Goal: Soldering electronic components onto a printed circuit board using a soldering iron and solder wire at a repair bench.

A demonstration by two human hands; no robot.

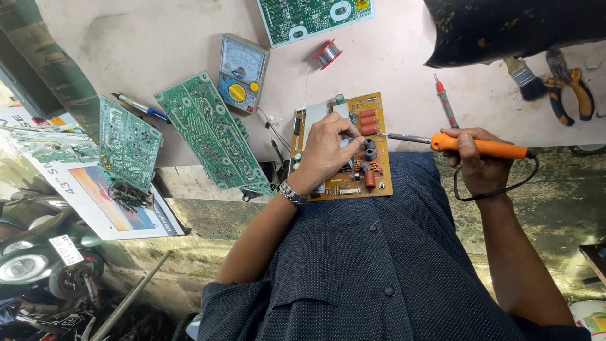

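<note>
An orange-brown circuit board [376, 183] with red and black components lies at the near edge of the pale worktable [158, 38]. My left hand [325, 148] rests on the board, fingers pinched on a thin strand of solder wire near the board's right side. My right hand [476, 161] grips an orange-handled soldering iron [486, 147]. Its metal tip points left and meets the board's right edge by my left fingers. A black cord loops from the iron's handle under my right wrist.
Two green circuit boards [211, 129] [129, 142] lie to the left, a third [312, 16] at the far edge. An analogue multimeter [242, 72], solder spool [328, 53], red probe [445, 101], brush [524, 76] and pliers [571, 91] sit on the table. A motorbike [31, 246] stands lower left.
</note>
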